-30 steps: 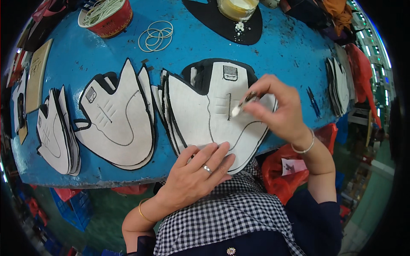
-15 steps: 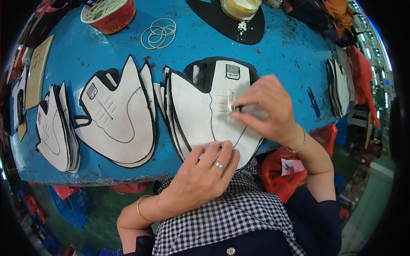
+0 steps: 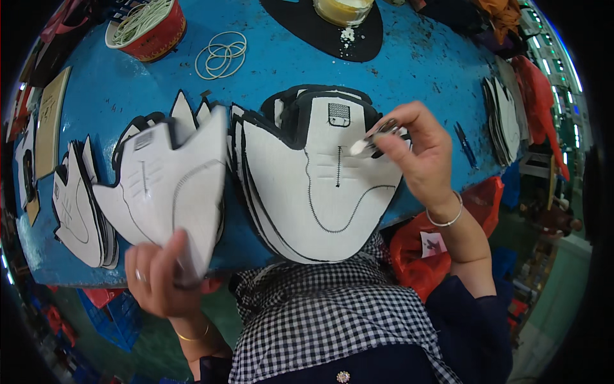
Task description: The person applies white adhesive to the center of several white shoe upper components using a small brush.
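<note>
While my left hand [image 3: 160, 275] pinches a white stitched shoe-upper panel [image 3: 169, 185] at seven o'clock, my right hand [image 3: 419, 150] clamps a small white-tipped brush [image 3: 368, 144] over the stacked white panels [image 3: 320, 185], tip pointing toward nine o'clock.

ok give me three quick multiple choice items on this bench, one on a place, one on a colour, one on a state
1. Where are the loose rubber bands?
A. far side of the table, beside the red tub
B. under the right hand
C. on the floor

2. What colour is the table top?
A. green
B. blue
C. white

3. What is the left hand doing?
A. lying flat and empty
B. holding a white shoe piece off the table
C. gripping the brush

Answers: 1 A, they lie next to the red tub. 2 B, the bare top is blue. 3 B, its fingers pinch the shoe piece, while the right hand has the brush.
</note>
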The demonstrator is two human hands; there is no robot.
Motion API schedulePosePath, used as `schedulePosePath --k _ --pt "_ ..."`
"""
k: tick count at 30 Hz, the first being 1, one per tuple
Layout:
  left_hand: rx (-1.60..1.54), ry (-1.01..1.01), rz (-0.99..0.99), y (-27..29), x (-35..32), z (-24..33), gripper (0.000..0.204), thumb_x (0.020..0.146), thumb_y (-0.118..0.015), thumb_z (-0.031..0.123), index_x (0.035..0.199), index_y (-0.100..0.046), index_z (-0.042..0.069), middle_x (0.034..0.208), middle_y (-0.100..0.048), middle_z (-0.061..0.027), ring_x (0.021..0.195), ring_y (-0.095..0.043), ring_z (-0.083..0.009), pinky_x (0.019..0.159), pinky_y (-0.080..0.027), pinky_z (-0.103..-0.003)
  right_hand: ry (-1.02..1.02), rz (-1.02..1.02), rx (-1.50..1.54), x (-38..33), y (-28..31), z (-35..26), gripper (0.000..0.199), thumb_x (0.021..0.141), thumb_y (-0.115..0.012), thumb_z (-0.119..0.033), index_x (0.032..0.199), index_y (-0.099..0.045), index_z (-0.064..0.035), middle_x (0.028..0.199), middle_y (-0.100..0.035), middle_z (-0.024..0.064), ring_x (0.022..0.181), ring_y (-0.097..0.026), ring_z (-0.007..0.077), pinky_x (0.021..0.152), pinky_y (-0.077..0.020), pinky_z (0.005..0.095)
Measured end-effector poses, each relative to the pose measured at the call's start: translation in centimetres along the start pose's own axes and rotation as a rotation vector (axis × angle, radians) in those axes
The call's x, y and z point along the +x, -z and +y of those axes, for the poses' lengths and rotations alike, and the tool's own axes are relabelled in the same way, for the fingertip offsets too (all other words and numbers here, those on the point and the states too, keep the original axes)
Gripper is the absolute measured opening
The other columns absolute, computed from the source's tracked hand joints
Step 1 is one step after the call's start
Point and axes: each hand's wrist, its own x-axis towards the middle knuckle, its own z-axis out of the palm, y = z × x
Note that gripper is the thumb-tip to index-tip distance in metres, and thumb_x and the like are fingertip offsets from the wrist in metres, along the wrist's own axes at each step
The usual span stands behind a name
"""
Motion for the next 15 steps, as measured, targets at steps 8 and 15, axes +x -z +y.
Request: schedulePosePath --k 8,15 --pt "-0.636 -0.359 -0.554 -4.1 0.3 7.3 0.053 0.069 -0.084 0.027 0.118 -0.070 0.012 0.133 -0.062 -0.0064 0.111 -0.060 -0.0240 0.092 -0.047 -0.038 0.213 -0.293 -0.356 -1.1 -1.3 -0.4 0.023 0.075 -0.085 -0.014 0.088 -0.068 -0.0060 0.081 -0.068 0.0035 0.071 -0.059 0.0186 0.067 -0.0447 0.0308" --pt "-0.522 -0.446 -0.569 -5.1 0.1 8.1 0.048 0.075 -0.080 0.028 0.117 -0.069 0.008 0.132 -0.062 -0.0053 0.108 -0.061 -0.0194 0.090 -0.047 -0.037 0.506 -0.095 -0.612 1.1 -1.3 1.7 0.024 0.075 -0.085 -0.019 0.088 -0.068 -0.0078 0.081 -0.067 0.0031 0.071 -0.059 0.0211 0.068 -0.0420 0.0349"
